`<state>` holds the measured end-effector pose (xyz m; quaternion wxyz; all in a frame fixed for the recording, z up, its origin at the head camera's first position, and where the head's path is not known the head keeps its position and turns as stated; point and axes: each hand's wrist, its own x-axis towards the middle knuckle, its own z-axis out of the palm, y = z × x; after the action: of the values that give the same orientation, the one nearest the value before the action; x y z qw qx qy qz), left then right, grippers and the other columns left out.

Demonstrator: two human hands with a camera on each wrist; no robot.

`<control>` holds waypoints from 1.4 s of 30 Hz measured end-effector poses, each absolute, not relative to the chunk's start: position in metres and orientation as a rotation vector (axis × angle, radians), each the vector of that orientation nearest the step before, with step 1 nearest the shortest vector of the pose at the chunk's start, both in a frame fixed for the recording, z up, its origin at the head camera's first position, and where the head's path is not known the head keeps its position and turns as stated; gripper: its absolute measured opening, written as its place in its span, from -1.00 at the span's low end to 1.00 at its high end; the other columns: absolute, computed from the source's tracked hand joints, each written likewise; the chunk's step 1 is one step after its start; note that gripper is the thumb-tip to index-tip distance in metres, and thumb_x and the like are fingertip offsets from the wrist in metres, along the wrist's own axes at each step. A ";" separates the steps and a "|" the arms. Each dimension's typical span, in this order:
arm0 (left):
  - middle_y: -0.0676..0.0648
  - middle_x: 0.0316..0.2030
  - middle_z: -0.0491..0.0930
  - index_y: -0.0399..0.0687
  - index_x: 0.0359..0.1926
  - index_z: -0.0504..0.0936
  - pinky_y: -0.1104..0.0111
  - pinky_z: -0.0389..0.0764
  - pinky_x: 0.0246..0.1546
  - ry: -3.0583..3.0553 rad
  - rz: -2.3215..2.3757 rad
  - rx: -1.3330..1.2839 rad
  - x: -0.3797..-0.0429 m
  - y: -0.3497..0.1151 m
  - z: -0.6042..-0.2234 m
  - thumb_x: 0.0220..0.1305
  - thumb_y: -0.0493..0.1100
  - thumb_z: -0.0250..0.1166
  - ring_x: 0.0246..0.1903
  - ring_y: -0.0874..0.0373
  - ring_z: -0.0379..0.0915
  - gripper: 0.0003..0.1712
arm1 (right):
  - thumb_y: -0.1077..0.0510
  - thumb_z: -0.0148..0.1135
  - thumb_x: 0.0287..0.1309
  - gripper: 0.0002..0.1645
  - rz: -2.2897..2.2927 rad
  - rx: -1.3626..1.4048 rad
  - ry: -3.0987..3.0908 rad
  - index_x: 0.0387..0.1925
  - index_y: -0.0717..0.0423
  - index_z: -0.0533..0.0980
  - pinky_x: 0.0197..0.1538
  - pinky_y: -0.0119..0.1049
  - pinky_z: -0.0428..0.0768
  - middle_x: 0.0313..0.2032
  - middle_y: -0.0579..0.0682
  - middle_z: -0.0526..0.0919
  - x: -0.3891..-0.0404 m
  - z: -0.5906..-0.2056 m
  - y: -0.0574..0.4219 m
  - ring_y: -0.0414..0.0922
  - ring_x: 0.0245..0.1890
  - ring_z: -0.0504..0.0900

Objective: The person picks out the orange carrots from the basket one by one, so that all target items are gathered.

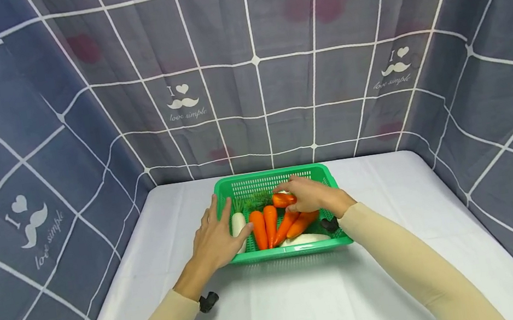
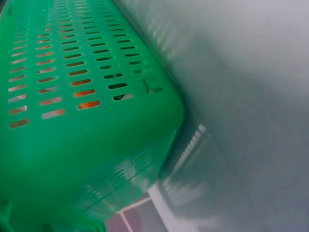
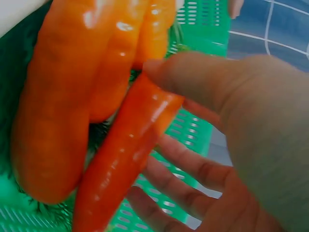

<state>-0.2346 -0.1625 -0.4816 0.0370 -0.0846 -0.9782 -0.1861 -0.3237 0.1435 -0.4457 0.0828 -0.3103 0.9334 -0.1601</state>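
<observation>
A: Location of the glossy orange-red tapered carrot-like piece (image 3: 113, 162)?
B: Pinched between the right hand's (image 1: 309, 195) thumb and index finger; its other fingers stand apart.
A: Left hand (image 1: 215, 238)?
B: Fingers spread at the green perforated plastic basket (image 1: 295, 250); contact, cannot tell. Smooth white radish (image 1: 238, 221) shows between thumb and index.
A: Step?
B: Judged: gripping. Next move calls for a firm pinch, avoiding the matte orange carrots (image 1: 259, 228) between both thumbs.

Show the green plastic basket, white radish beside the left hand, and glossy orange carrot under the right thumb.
Green plastic basket (image 1: 290, 251), head view: front rim.
White radish (image 1: 238, 223), head view: upper body.
Glossy orange carrot (image 3: 124, 145), right wrist view: middle.
</observation>
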 end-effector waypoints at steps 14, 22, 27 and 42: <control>-0.21 0.95 -0.30 0.10 0.93 0.10 -0.50 0.65 0.35 -2.995 -0.566 -0.246 -0.237 -0.161 -0.483 0.62 0.57 0.22 0.79 -0.51 0.16 0.18 | 0.24 0.59 0.49 -0.38 -0.469 -0.949 2.809 0.51 0.00 0.68 0.44 0.12 0.74 0.28 0.23 0.77 -0.337 -0.455 0.143 0.17 0.31 0.74; -0.27 0.94 -0.37 -0.06 0.94 -0.03 -0.45 0.71 0.33 -3.005 -0.598 -0.230 -0.237 -0.161 -0.483 0.62 0.58 0.24 0.75 -0.55 0.21 0.29 | 0.23 0.59 0.47 -0.37 -0.519 -0.917 2.845 0.49 0.01 0.67 0.40 0.14 0.75 0.29 0.23 0.76 -0.335 -0.449 0.152 0.18 0.30 0.75; -0.31 0.93 -0.40 -0.15 0.93 -0.08 -0.40 0.74 0.29 -3.027 -0.579 -0.247 -0.236 -0.162 -0.483 0.62 0.59 0.22 0.68 -0.57 0.33 0.34 | 0.20 0.58 0.45 -0.38 -0.585 -0.904 2.891 0.47 0.05 0.66 0.24 0.08 0.78 0.22 0.24 0.78 -0.332 -0.439 0.160 0.16 0.18 0.77; -0.33 0.93 -0.36 -0.23 0.91 -0.06 -0.33 0.78 0.20 -3.044 -0.525 -0.261 -0.235 -0.167 -0.479 0.61 0.59 0.23 0.64 -0.52 0.43 0.36 | 0.17 0.55 0.50 -0.29 -0.806 -0.730 2.957 0.59 0.05 0.59 0.15 0.08 0.77 0.20 0.22 0.77 -0.329 -0.417 0.205 0.14 0.08 0.74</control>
<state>-0.2355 -0.1666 -0.4787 0.0208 -0.0843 -0.9818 -0.1692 -0.3288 0.2045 -0.4169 -0.0045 -0.2318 0.9385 -0.2558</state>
